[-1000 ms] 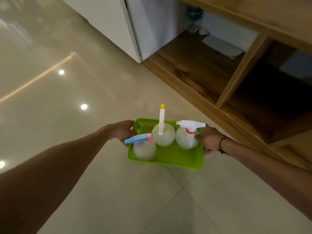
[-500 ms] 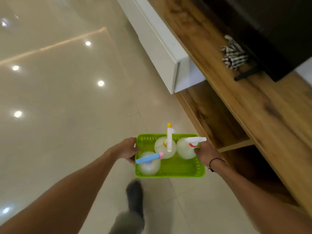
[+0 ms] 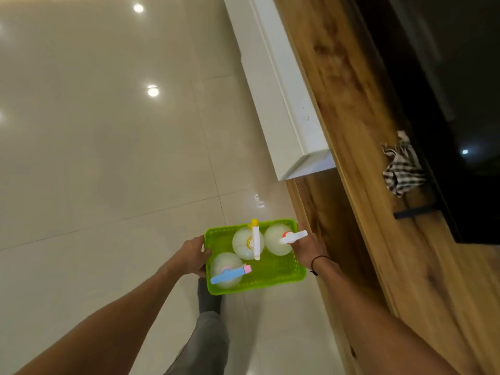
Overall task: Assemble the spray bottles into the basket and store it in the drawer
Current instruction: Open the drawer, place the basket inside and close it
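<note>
A bright green plastic basket (image 3: 273,274) hangs in the air above the tiled floor, held at both short sides. My left hand (image 3: 193,255) grips its left rim and my right hand (image 3: 308,249) grips its right rim. Three round clear spray bottles stand inside. One with a blue and pink trigger (image 3: 230,273) is at the near left, one with a white and yellow trigger (image 3: 255,240) sits in the middle at the back, and one with a white and red trigger (image 3: 293,237) is at the back right. A white drawer (image 3: 284,104) juts out, open, from the wooden cabinet ahead.
The long wooden cabinet top (image 3: 378,163) runs along the right, with a checked cloth (image 3: 401,169) lying on it and a dark screen (image 3: 443,77) behind. Glossy beige floor tiles (image 3: 108,158) spread to the left. My leg and foot (image 3: 208,301) show below the basket.
The view has risen and swung from the low open shelves up to the cabinet top and the white drawer. The basket stays gripped in both hands, and my foot has stepped forward beneath it.
</note>
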Motion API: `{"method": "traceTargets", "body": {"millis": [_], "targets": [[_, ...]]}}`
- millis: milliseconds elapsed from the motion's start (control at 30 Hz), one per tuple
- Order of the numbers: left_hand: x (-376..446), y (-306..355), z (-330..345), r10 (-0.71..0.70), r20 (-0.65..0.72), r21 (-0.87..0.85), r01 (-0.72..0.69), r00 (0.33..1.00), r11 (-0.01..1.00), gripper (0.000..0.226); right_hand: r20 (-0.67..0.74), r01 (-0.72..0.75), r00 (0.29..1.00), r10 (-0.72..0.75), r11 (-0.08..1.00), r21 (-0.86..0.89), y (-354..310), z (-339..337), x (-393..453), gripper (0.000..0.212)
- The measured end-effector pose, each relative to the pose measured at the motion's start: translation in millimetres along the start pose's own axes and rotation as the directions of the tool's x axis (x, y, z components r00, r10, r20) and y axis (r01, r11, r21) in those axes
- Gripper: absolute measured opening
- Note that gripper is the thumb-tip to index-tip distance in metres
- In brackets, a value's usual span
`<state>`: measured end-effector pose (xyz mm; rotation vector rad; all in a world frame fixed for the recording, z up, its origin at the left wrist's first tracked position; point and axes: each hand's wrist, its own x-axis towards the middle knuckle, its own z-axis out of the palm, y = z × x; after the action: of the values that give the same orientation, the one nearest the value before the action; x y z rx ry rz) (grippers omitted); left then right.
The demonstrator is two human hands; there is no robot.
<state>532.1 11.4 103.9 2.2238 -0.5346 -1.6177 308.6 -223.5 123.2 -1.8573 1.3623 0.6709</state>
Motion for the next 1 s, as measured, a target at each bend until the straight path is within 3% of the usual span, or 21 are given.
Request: {"method": "traceTargets", "body": {"millis": [367,667,833,1000], "targets": [[103,3,10,-0.076,-0.026,-0.125,0.072,0.997,0.99,0.028,0.024,0.068,0.998,-0.065,0.988,-0.139,-8,-7,124,0.043],[194,-17,44,-0.143,-0.141,-0.267,0.102,0.98,0.958,0.029,0.092,0.109,0.989,-0.113,0.993,0.044,4,17,236,0.045],[224,-30,59,-0.136,-0.238,-0.23,0.081,0.962,0.97,0.031,0.075,0.147,0.986,-0.148,0.989,0.011,9,36,271,0.037],[242,-36,63,-0.161,-0.245,-0.229,0.104,0.956,0.968,0.035,0.083,0.113,0.99,-0.117,0.993,0.043,17,52,296,0.035]]}}
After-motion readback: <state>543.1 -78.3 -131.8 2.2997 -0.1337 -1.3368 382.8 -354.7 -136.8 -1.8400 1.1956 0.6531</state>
